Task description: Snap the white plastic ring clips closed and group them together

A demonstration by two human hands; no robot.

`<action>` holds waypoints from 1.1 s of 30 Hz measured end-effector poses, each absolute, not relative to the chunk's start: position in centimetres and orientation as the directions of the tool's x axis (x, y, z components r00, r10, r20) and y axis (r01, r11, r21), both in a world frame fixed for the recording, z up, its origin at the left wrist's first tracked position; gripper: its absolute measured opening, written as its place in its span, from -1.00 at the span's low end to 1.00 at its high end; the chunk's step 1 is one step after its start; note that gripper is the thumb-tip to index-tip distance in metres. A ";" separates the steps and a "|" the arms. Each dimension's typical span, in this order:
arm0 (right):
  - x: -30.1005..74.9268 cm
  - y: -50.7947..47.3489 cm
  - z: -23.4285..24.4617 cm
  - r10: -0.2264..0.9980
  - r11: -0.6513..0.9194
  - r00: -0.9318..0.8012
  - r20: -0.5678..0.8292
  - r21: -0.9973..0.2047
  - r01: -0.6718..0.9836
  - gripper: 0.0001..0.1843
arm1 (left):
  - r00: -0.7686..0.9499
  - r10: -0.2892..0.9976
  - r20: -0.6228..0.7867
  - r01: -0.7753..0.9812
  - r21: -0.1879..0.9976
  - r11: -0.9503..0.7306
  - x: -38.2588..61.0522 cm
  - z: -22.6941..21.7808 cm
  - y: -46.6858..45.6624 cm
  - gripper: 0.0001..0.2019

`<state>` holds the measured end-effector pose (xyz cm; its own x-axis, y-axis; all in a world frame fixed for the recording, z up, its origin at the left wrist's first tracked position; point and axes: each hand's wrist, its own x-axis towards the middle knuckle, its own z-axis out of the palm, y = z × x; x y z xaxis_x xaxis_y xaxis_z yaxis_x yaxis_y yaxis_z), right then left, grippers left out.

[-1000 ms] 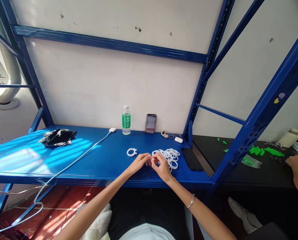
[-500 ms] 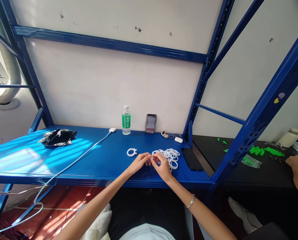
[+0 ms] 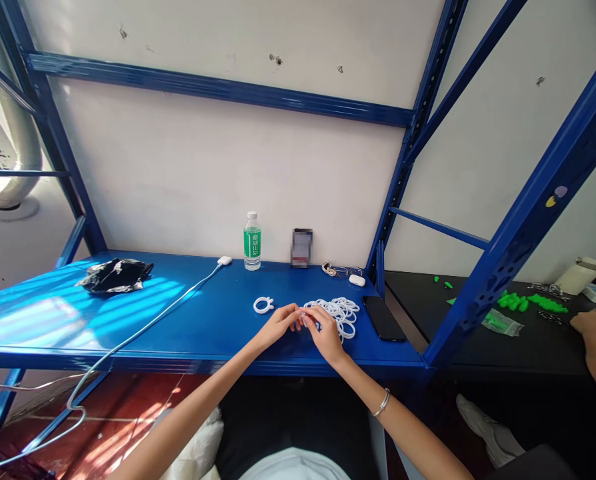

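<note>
My left hand (image 3: 285,319) and my right hand (image 3: 323,330) meet above the front part of the blue table. Their fingertips pinch a small white piece (image 3: 303,314) between them, and the fingers cover most of it. Just behind and right of my right hand lies a heap of white plastic rings (image 3: 345,309), partly hidden by that hand. Left of my left hand, a separate white ring (image 3: 263,305) with small knobs on its right side rests flat on the table.
On the blue table (image 3: 198,333) are a water bottle (image 3: 252,243), an upright phone (image 3: 302,248), eyeglasses (image 3: 348,271), a white case (image 3: 357,281), a black phone (image 3: 384,319), a black plastic bag (image 3: 115,275) and a white cable (image 3: 178,298). Another person's hand (image 3: 595,330) is at the black table, by green pieces (image 3: 513,301).
My hands stay in the same place, with only a slight shift of the fingertips around the white piece. Nothing on the table has moved.
</note>
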<state>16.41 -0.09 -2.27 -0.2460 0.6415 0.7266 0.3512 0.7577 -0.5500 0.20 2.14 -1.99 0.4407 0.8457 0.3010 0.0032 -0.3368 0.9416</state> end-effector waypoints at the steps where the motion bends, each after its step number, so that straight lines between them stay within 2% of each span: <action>1: 16.4 -0.1 -2.3 0.638 0.761 -0.245 0.730 -0.547 0.349 -0.77 | 0.442 0.845 0.303 0.004 0.941 -0.339 0.2 -2.0 2.1 -0.57; 16: 16.4 0.1 -2.6 0.693 0.711 -0.168 0.701 -0.628 0.317 -0.82 | 0.464 0.824 0.325 0.014 0.927 -0.374 0.1 -2.2 2.2 -0.60; 33: 16.4 0.3 -2.6 0.673 0.725 -0.172 0.719 -0.597 0.344 -0.84 | 0.407 0.853 0.326 0.014 0.932 -0.363 0.0 -1.8 2.0 -0.63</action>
<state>16.45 0.34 -2.61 -0.1719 0.6733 0.7191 0.3443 0.7250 -0.5965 0.03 1.95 -1.82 0.4074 0.8530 0.3262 0.0137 -0.3629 0.9317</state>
